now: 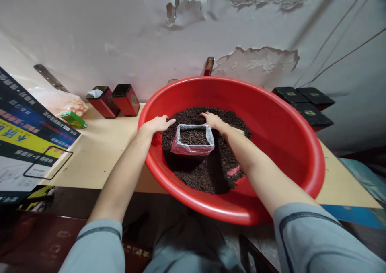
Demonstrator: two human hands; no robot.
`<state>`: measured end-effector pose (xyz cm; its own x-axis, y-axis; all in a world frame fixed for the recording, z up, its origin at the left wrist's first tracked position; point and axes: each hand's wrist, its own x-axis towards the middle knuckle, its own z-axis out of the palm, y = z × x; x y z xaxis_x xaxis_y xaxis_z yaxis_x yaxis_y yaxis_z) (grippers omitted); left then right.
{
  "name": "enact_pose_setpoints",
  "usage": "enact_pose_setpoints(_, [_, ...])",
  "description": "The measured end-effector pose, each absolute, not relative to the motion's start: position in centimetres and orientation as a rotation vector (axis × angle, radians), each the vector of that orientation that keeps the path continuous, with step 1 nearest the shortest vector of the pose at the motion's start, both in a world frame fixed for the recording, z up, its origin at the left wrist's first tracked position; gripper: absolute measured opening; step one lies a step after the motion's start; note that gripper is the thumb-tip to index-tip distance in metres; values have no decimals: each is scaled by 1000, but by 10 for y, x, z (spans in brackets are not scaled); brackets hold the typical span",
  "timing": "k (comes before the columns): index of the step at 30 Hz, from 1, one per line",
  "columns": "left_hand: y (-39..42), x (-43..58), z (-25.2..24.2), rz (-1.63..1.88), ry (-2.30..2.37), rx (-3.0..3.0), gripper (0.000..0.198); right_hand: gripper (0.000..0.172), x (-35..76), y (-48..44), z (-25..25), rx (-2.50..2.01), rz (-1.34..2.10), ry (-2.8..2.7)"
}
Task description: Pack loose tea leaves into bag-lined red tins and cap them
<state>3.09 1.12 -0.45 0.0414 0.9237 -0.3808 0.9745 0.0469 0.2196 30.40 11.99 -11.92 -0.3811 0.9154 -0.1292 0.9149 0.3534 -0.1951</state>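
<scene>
Left hand (158,124) released, fingers loosely extended beside box (191,149); right hand (212,120) half-open at box's far corner, contact unclear.

Bare left forearm (126,172) and bare right forearm (256,160) stretched forward, converging. Bare left hand (157,124): wrist bent inward, digits loosely open, pointing rightward. Bare right hand (213,121): roughly in line with forearm, fingers extended leftward; grip unclear. Hands apart, near each other.
</scene>
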Motion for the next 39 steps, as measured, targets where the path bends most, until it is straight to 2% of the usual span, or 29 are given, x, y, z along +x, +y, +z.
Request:
enact_pose_setpoints(8, [17, 25, -12, -203, 1883, 1924, 58, 61, 304, 99, -122, -1795, 453, -2493])
enact_pose_setpoints(15, [19, 24, -13, -199, 1859, 1854, 56, 58, 328, 92, -114, -1785, 537, -2376])
enact_pose_setpoints(20, [25, 21, -18, -242, 1838, 1919, 63, 52, 353, 94, -79, -1766, 575, -2225])
enact_pose_setpoints(25, [29, 21, -20, -299, 1805, 1952, 62, 52, 350, 82, -26, -1371, 757, -2029])
enact_pose_setpoints(29, [30, 21, -21, -303, 1802, 1959, 56, 51, 321, 50, 2, -1137, 844, -2084])
enact_pose_setpoints(32, [31, 20, -22, -279, 1800, 1964, 57, 45, 297, 26, 5, -1075, 772, -2188])
enact_pose_setpoints(39, [33, 19, -23, -264, 1813, 1973, 57, 38, 267, -11, -16, -1088, 244, -2308])
